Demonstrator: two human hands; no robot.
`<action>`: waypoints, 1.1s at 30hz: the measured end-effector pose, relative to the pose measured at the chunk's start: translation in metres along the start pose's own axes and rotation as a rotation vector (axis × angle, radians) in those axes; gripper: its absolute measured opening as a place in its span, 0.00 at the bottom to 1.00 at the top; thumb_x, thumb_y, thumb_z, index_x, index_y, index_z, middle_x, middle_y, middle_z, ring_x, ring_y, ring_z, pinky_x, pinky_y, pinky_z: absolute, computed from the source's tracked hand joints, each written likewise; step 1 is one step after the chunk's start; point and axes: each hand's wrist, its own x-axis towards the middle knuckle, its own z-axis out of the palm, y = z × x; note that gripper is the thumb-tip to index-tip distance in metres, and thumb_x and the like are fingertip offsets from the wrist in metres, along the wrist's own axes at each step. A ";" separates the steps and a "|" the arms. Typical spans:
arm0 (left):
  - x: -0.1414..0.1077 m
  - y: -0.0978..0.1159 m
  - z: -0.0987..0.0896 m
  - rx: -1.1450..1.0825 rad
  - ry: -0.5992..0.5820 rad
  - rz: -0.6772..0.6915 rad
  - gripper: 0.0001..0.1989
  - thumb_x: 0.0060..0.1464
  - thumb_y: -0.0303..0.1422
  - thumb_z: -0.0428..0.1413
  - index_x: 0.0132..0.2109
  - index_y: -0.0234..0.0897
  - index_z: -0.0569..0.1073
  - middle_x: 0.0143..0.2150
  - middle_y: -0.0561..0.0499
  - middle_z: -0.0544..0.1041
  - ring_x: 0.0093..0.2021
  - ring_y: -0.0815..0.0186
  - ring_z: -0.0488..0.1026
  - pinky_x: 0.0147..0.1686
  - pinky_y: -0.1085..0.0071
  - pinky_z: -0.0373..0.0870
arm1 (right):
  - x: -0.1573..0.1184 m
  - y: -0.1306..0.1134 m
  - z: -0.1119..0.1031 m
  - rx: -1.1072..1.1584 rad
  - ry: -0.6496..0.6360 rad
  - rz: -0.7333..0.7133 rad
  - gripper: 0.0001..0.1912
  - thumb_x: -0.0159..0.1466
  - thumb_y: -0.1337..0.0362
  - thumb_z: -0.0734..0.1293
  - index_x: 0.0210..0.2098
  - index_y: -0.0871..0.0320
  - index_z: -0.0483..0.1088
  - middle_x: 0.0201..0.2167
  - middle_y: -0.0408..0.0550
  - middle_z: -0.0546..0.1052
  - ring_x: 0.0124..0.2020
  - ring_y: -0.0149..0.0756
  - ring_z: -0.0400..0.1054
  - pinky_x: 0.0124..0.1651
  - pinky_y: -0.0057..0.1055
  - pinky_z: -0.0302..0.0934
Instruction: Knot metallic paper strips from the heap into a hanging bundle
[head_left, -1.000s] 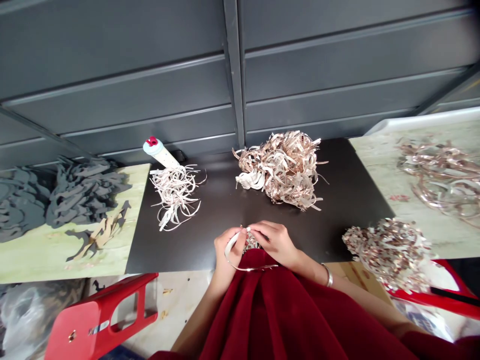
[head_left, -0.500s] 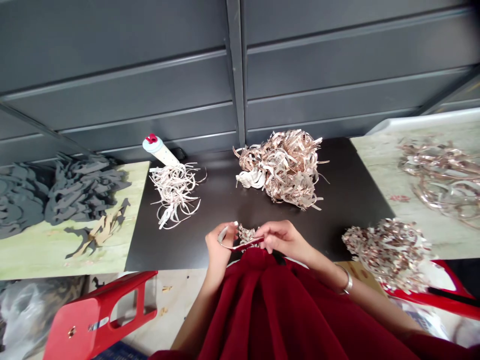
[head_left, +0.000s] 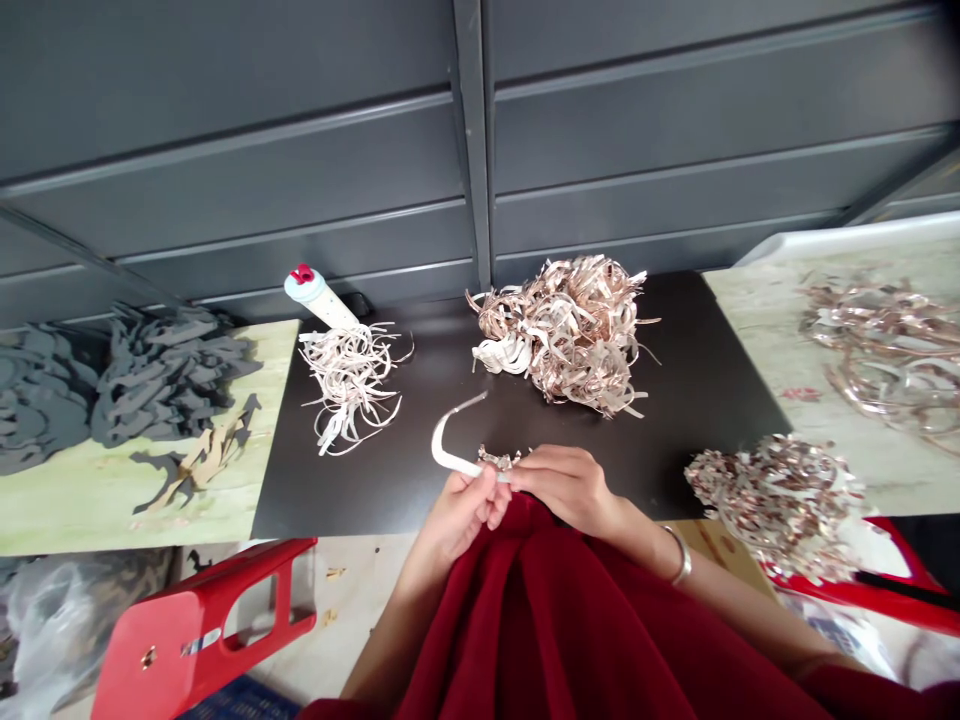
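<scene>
A curved whitish strip (head_left: 442, 450) is pinched in my left hand (head_left: 469, 505), its hooked free end rising to the upper left over the dark board (head_left: 420, 500). My right hand (head_left: 562, 483) is closed at the strip's other end, fingertips touching those of my left hand; its grip is partly hidden. Just behind the hands lies a small heap of shiny scraps (head_left: 501, 458). Further back on the board sits a large tangled pile of rose-gold and white strips (head_left: 574, 335). A smaller pile of thin white strips (head_left: 351, 380) is at the board's left.
Behind the thin strips is a pale cylinder (head_left: 322, 300) with a red top. Dark cut pieces (head_left: 169, 375) lie at left. Shiny curled pieces (head_left: 780, 505) and clear-gold strips (head_left: 892, 350) are at right. A red stool (head_left: 202, 635) stands below left; grey panels (head_left: 337, 160) rise behind.
The strip has turned, and its curved end now extends up and left. My left hand has moved slightly down and right, and my right hand's fingers have turned over the strip's end.
</scene>
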 end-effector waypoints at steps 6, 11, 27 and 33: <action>-0.002 0.006 0.005 0.242 0.143 0.259 0.21 0.54 0.47 0.55 0.22 0.35 0.72 0.20 0.52 0.70 0.22 0.69 0.66 0.29 0.71 0.64 | 0.004 -0.007 -0.003 0.001 0.107 0.199 0.06 0.64 0.67 0.66 0.36 0.58 0.76 0.29 0.50 0.80 0.30 0.34 0.75 0.34 0.27 0.70; -0.008 0.018 0.005 0.565 0.116 0.434 0.26 0.61 0.46 0.47 0.19 0.36 0.69 0.23 0.49 0.72 0.27 0.66 0.69 0.34 0.69 0.66 | 0.006 -0.015 -0.004 -0.072 0.079 0.192 0.09 0.66 0.69 0.62 0.40 0.58 0.75 0.31 0.50 0.80 0.30 0.34 0.74 0.34 0.29 0.70; -0.014 0.020 0.011 0.815 0.125 0.576 0.14 0.60 0.32 0.49 0.30 0.36 0.76 0.29 0.49 0.74 0.27 0.68 0.69 0.30 0.74 0.66 | 0.017 -0.027 -0.010 -0.318 -0.262 0.219 0.15 0.69 0.69 0.57 0.31 0.60 0.72 0.24 0.46 0.72 0.23 0.30 0.64 0.29 0.27 0.56; -0.014 0.020 0.010 0.893 0.078 0.602 0.14 0.60 0.30 0.48 0.31 0.35 0.75 0.28 0.49 0.73 0.25 0.69 0.67 0.28 0.75 0.64 | 0.025 -0.031 -0.011 -0.439 -0.411 0.218 0.15 0.64 0.74 0.59 0.22 0.60 0.66 0.19 0.43 0.67 0.20 0.29 0.59 0.26 0.28 0.49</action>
